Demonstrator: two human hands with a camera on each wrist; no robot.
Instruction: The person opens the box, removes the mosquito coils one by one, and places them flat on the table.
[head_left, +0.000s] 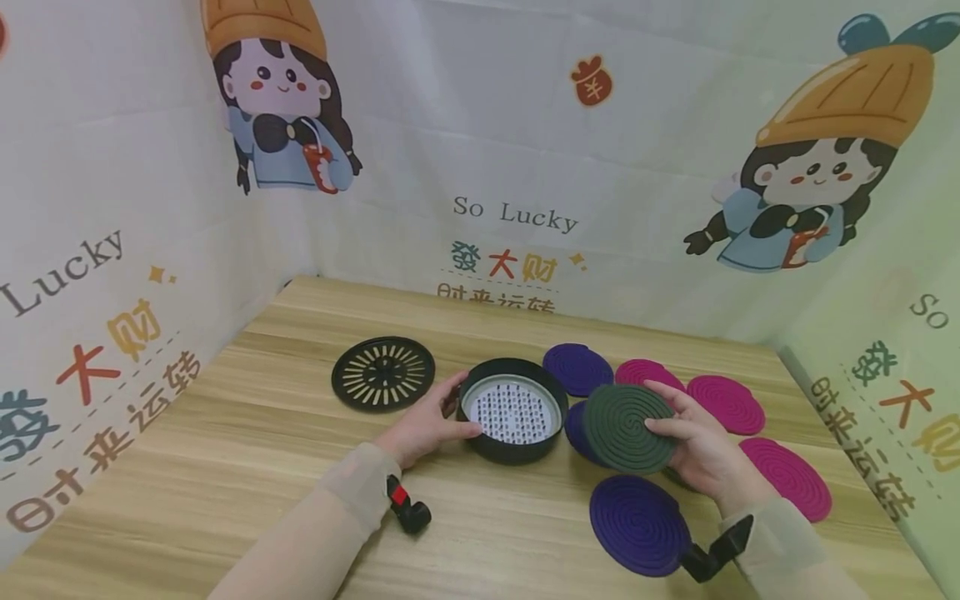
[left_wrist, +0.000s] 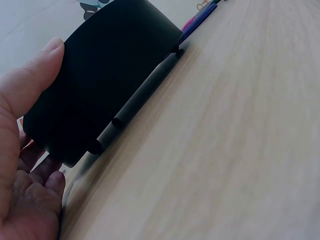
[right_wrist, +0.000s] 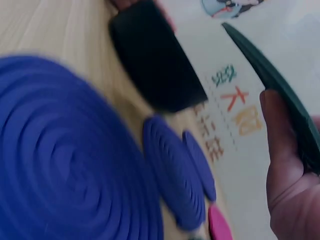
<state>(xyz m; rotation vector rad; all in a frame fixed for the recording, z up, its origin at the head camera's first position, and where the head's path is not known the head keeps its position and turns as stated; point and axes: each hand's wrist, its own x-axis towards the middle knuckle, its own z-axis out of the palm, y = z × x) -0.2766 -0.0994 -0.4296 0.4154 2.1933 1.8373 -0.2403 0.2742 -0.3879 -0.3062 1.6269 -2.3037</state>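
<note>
My left hand (head_left: 427,425) grips the side of a round black mosquito coil holder (head_left: 517,452), thumb at its rim. Inside, a pale dotted mesh shows in the head view. Small feet under the holder (left_wrist: 110,65) face the tabletop in the left wrist view. To its right, my right hand (head_left: 701,454) pinches a dark green mosquito coil (head_left: 622,429) by its edge, thumb on the spiral face. This coil (right_wrist: 272,75) is held up above the table, edge-on in the right wrist view.
A slotted black lid (head_left: 384,373) lies left of the holder. Purple coils (head_left: 637,525) lie below and behind the held one, one partly covered by it. Pink coils (head_left: 787,475) are spread at the right. Under the right hand, another green coil (head_left: 678,479) peeks out.
</note>
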